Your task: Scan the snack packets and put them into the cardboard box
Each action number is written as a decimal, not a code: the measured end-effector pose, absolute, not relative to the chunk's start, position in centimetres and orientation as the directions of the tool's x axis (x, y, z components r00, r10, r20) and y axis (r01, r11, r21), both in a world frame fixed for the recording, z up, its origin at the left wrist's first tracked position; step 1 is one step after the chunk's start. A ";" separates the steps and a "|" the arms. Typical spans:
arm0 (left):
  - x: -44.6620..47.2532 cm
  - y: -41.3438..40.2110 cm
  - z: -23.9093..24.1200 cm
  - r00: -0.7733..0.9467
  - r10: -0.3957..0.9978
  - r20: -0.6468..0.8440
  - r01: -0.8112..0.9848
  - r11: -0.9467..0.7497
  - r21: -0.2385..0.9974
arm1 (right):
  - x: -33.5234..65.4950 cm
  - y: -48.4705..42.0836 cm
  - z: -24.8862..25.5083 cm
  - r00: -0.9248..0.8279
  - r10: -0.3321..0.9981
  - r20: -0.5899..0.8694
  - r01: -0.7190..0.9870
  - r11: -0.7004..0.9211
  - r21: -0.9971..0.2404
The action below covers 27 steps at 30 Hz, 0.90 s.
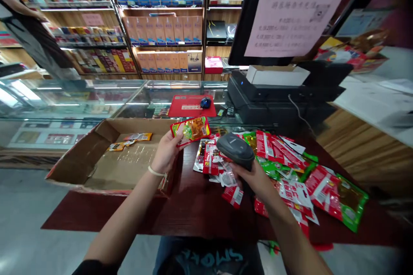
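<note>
My left hand (167, 150) pinches a red-edged snack packet (192, 130) by its near left corner, the barcode side showing. A dark barcode scanner (237, 148) is gripped in my right hand (250, 176), its head pointing left toward the packet, with a small gap between them. Beneath and around the scanner lies a pile of red, green and white snack packets (290, 157). To the left of my left hand stands an open cardboard box (106, 180), with several small orange packets (138, 137) inside.
A red mouse pad (183, 105) with a mouse (205, 102) lies on the glass counter (122, 90). At the right back stands a till monitor (241, 25) with a pink notice (290, 21). A person (32, 25) is at far left, before stocked shelves (161, 4).
</note>
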State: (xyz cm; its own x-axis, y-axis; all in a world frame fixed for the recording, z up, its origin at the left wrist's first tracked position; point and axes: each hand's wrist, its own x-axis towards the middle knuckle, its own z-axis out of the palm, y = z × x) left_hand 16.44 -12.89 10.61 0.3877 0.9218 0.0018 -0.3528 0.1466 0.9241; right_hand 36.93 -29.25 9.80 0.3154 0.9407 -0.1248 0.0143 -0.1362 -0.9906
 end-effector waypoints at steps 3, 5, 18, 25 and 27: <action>17.9 -14.3 10.6 0.411 0.912 0.016 -0.294 0.116 0.949 | 38.1 -29.7 9.7 0.357 0.923 -0.145 -0.055 -0.134 -0.989; 18.9 -15.5 10.2 0.408 0.913 0.029 -0.258 0.084 0.962 | 38.8 -29.9 9.6 0.384 0.911 -0.154 -0.098 -0.126 -0.987; 21.8 -16.7 -1.5 0.614 0.766 0.190 0.385 -0.501 0.775 | 41.6 -31.6 9.1 0.432 0.890 -0.143 -0.176 -0.072 -0.982; 20.4 -16.9 -1.1 0.718 0.693 0.059 0.413 -0.492 0.766 | 40.4 -29.7 9.2 0.373 0.908 -0.190 -0.237 -0.104 -0.966; 20.0 -17.4 0.9 0.710 0.697 0.106 0.369 -0.496 0.786 | 39.9 -29.0 9.4 0.348 0.918 -0.191 -0.239 -0.110 -0.965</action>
